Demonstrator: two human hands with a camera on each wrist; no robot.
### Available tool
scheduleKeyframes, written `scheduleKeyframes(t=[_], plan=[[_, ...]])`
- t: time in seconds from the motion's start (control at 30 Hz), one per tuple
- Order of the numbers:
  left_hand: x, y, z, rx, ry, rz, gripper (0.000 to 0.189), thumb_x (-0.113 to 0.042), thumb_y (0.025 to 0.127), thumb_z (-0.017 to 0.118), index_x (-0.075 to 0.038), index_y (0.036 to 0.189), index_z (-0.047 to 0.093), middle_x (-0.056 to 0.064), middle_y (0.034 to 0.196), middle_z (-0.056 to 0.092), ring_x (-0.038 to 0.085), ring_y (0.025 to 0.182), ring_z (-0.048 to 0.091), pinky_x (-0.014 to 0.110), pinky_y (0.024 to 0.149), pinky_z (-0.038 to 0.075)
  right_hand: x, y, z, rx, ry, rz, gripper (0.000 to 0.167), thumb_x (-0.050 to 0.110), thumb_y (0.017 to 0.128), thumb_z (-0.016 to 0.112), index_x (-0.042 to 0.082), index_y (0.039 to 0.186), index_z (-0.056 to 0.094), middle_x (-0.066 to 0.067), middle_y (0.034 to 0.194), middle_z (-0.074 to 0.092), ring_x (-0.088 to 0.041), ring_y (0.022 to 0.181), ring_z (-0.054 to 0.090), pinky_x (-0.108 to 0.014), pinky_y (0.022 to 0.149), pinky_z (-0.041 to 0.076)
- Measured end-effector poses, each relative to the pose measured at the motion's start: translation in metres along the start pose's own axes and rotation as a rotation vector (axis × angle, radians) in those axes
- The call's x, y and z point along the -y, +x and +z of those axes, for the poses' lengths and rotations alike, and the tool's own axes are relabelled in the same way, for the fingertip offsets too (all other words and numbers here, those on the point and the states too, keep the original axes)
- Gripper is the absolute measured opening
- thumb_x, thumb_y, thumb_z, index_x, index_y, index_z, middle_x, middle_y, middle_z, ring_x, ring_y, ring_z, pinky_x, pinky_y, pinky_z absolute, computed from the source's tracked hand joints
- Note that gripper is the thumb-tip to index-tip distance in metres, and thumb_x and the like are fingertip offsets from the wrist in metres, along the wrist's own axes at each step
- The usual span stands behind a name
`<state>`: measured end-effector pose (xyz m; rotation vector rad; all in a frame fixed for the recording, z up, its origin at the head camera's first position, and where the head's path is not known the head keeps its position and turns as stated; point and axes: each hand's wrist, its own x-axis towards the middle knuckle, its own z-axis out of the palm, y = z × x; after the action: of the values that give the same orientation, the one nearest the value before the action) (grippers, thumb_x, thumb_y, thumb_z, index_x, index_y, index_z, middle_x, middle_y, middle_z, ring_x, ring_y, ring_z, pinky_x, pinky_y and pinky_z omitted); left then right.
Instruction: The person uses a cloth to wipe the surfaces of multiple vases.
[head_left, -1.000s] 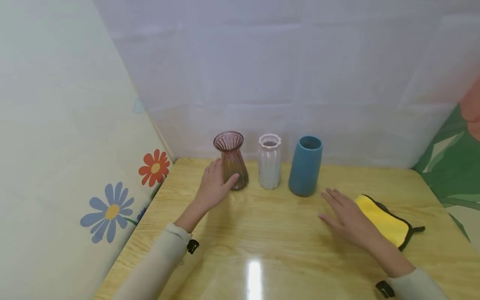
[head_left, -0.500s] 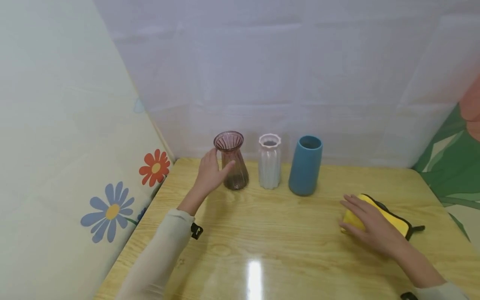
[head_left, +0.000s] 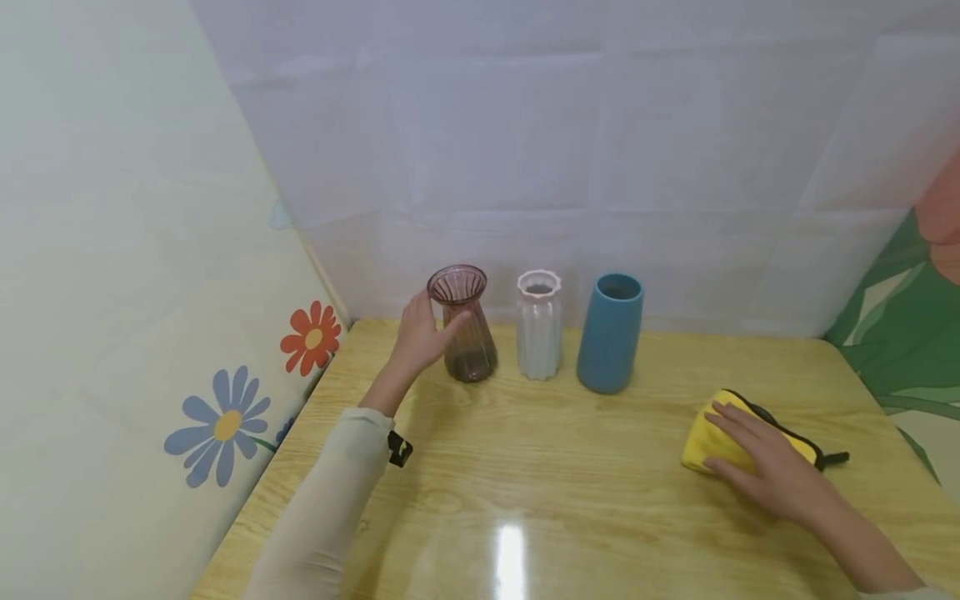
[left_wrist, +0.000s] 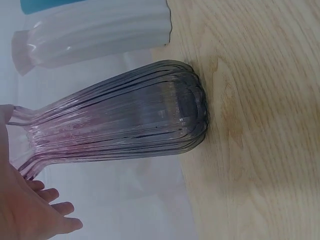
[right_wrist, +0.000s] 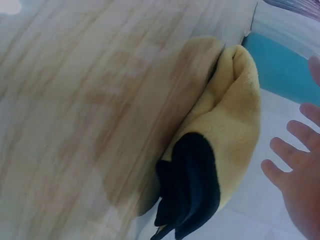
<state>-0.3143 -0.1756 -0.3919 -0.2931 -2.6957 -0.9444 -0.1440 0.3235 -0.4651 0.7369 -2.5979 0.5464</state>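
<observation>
A ribbed purple-grey glass vase with a flared mouth stands upright on the wooden table. My left hand is at its left side, just under the rim, thumb in front and fingers extended. In the left wrist view those fingers are straight beside the neck of the glass vase. Over a folded yellow cloth with black edging hovers my right hand, its fingers spread. The right wrist view has the cloth apart from the fingers, lying bunched on the table.
To the right of the glass vase stand a white fluted vase and a blue tapered vase, in a row near the table's back edge. A pale hanging sheet closes off the back. Flower-patterned panels flank the table.
My left hand has risen along the glass vase from its lower body to its neck. The right hand has moved right, from beside the blue vase to over the yellow cloth.
</observation>
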Motion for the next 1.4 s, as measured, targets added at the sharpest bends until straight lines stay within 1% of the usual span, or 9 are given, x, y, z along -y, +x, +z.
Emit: scheduleKeyframes(t=[0.23, 0.47, 0.67, 0.83, 1.07, 1.17, 1.23, 1.27, 1.4], plan=[[0.003, 0.007, 0.002, 0.011, -0.056, -0.037, 0.093, -0.058, 0.096, 0.061, 0.000, 0.158, 0.021, 0.027, 0.159, 0.029, 0.041, 0.149, 0.025, 0.056, 0.121, 0.024, -0.009, -0.007, 0.001, -0.014, -0.006, -0.003, 0.064, 0.023, 0.076, 0.088, 0.001, 0.131, 0.063, -0.023, 0.137, 0.059, -0.029, 0.133, 0.050, -0.001, 0.109, 0.008], [0.007, 0.013, 0.006, -0.022, -0.089, -0.027, 0.094, -0.056, 0.092, 0.067, -0.001, 0.156, 0.026, 0.026, 0.156, 0.034, 0.040, 0.146, 0.030, 0.057, 0.120, 0.027, -0.019, -0.016, 0.005, -0.046, -0.010, -0.026, 0.067, 0.019, 0.069, 0.091, 0.002, 0.128, 0.065, -0.023, 0.133, 0.061, -0.001, 0.137, 0.038, -0.001, 0.109, 0.010], [0.009, 0.018, 0.010, -0.045, -0.177, 0.020, 0.089, -0.051, 0.091, 0.072, -0.003, 0.154, 0.032, 0.024, 0.152, 0.042, 0.038, 0.144, 0.035, 0.055, 0.119, 0.030, -0.026, -0.021, 0.006, -0.021, -0.014, -0.007, 0.064, 0.019, 0.071, 0.091, 0.001, 0.127, 0.065, -0.024, 0.133, 0.061, -0.021, 0.128, 0.051, 0.000, 0.108, 0.009], [0.009, 0.021, 0.012, -0.057, -0.232, 0.047, 0.084, -0.046, 0.091, 0.075, -0.003, 0.152, 0.037, 0.021, 0.149, 0.047, 0.034, 0.143, 0.040, 0.050, 0.120, 0.031, -0.032, -0.024, 0.009, -0.034, -0.018, -0.027, 0.065, 0.018, 0.067, 0.092, 0.001, 0.124, 0.067, -0.023, 0.129, 0.063, -0.017, 0.125, 0.051, 0.001, 0.108, 0.010], [0.009, 0.025, 0.013, -0.060, -0.310, 0.071, 0.082, -0.039, 0.089, 0.078, -0.003, 0.151, 0.039, 0.018, 0.149, 0.049, 0.031, 0.142, 0.042, 0.048, 0.120, 0.030, -0.036, -0.027, 0.012, 0.020, -0.035, 0.006, 0.060, 0.019, 0.071, 0.091, 0.004, 0.124, 0.067, -0.024, 0.127, 0.064, -0.042, 0.110, 0.058, 0.002, 0.104, 0.006], [0.009, 0.025, 0.014, -0.059, -0.340, 0.069, 0.081, -0.037, 0.089, 0.078, -0.003, 0.151, 0.038, 0.018, 0.149, 0.049, 0.031, 0.142, 0.042, 0.047, 0.121, 0.030, -0.036, -0.028, 0.012, 0.045, -0.056, 0.024, 0.059, 0.021, 0.073, 0.090, 0.007, 0.126, 0.067, -0.021, 0.127, 0.065, -0.042, 0.111, 0.060, -0.004, 0.108, 0.019], [0.009, 0.024, 0.015, -0.056, -0.355, 0.066, 0.081, -0.036, 0.090, 0.078, -0.004, 0.152, 0.037, 0.018, 0.149, 0.048, 0.031, 0.142, 0.042, 0.048, 0.120, 0.030, -0.036, -0.028, 0.012, 0.055, -0.068, 0.028, 0.059, 0.021, 0.074, 0.089, 0.008, 0.127, 0.066, -0.021, 0.128, 0.064, -0.042, 0.112, 0.060, -0.020, 0.109, 0.036], [0.008, 0.024, 0.015, -0.054, -0.361, 0.063, 0.081, -0.036, 0.090, 0.078, -0.004, 0.152, 0.037, 0.018, 0.149, 0.048, 0.032, 0.142, 0.042, 0.049, 0.119, 0.032, -0.037, -0.029, 0.013, 0.058, -0.073, 0.030, 0.059, 0.021, 0.074, 0.089, 0.009, 0.127, 0.066, -0.020, 0.129, 0.064, -0.042, 0.113, 0.061, -0.021, 0.108, 0.036], [0.008, 0.024, 0.016, -0.047, -0.387, 0.068, 0.079, -0.033, 0.091, 0.078, -0.004, 0.151, 0.037, 0.019, 0.144, 0.051, 0.034, 0.133, 0.049, 0.054, 0.110, 0.043, -0.038, -0.028, 0.014, 0.058, -0.105, 0.006, 0.060, 0.023, 0.072, 0.090, 0.011, 0.127, 0.067, -0.021, 0.128, 0.065, -0.041, 0.111, 0.062, -0.042, 0.094, 0.048]])
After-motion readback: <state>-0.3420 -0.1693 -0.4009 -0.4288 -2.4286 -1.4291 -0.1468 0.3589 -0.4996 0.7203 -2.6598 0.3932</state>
